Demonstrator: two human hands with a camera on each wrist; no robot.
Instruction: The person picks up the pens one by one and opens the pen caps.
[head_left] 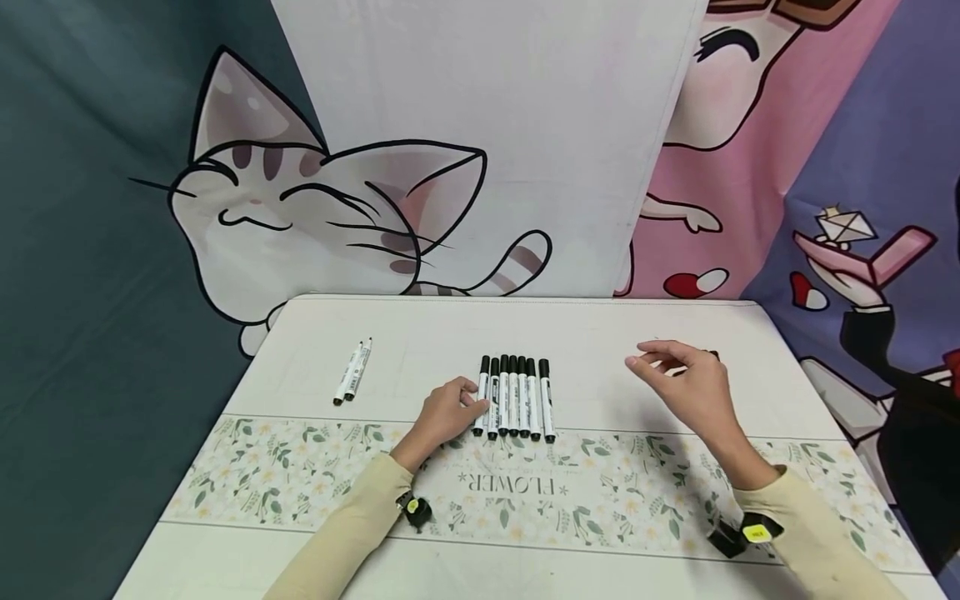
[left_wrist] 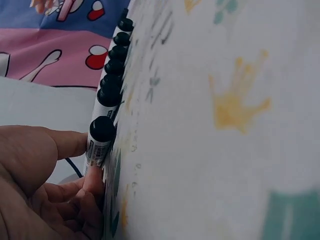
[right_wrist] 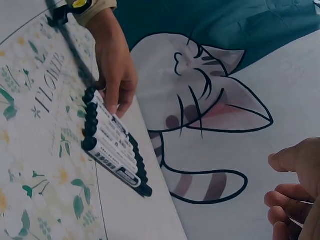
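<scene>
Several white markers (head_left: 522,396) with black caps lie side by side in a row at the middle of the table. At the row's left end my left hand (head_left: 446,412) pinches the outermost marker (left_wrist: 97,151) between thumb and finger, as the left wrist view shows. That marker lies against its neighbours. My right hand (head_left: 693,390) hovers to the right of the row, fingers loosely bent and holding nothing. A small gap sets the rightmost marker (head_left: 547,404) apart in the head view.
Two more white markers (head_left: 348,375) lie together at the table's left. A floral band with the word FLOWER (head_left: 513,483) crosses the table cover (head_left: 600,333). Behind the table hangs a cloth (head_left: 570,125) with cartoon figures.
</scene>
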